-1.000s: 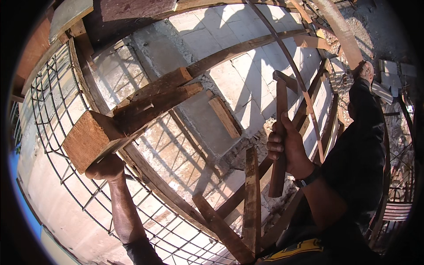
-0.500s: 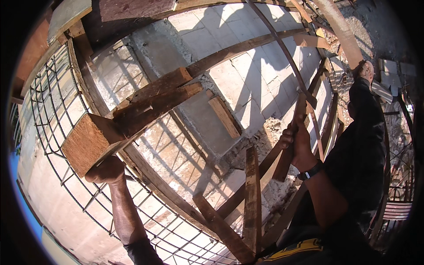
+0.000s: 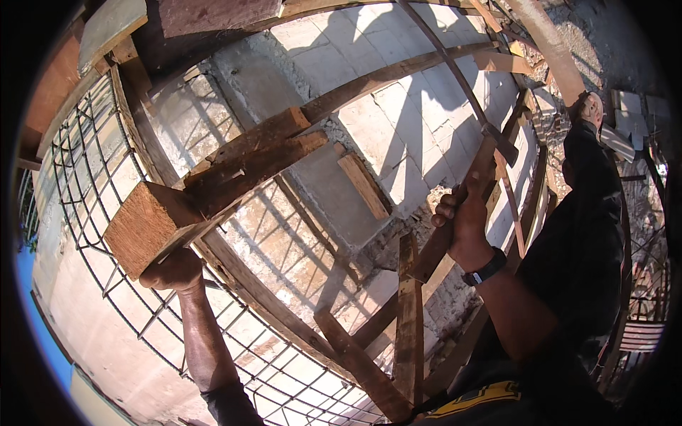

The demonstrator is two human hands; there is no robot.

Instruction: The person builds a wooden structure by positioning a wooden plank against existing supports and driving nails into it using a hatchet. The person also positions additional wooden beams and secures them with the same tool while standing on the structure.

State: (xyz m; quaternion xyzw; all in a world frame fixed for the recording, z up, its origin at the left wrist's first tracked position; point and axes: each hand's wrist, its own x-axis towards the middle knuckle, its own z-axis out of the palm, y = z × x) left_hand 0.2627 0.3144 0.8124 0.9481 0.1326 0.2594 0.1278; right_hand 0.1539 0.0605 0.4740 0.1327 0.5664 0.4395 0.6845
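Left fingers (image 3: 153, 279): part-hidden under timber (image 3: 145, 231) | right fingers (image 3: 445, 210): covering hammer (image 3: 434, 254) mid-handle

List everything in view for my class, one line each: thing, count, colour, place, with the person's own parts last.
Hammer: 1, brown handle, dark head, right of centre
Timber block: 1, brown, left
Nail: 1, pale, in a beam
Loose wood: 1, brown, centre
Timber pieces: several, brown, throughout
Bar grid: 1, dark, left to bottom
Pale blocks: several, white, upper middle
Slabs: several, grey, far right
Wristwatch: 1, black, right of centre, worn
Left hand: 1, dark sleeve, under timber block
Right hand: 1, dark sleeve, around hammer
Leg: 1, dark clothing, right
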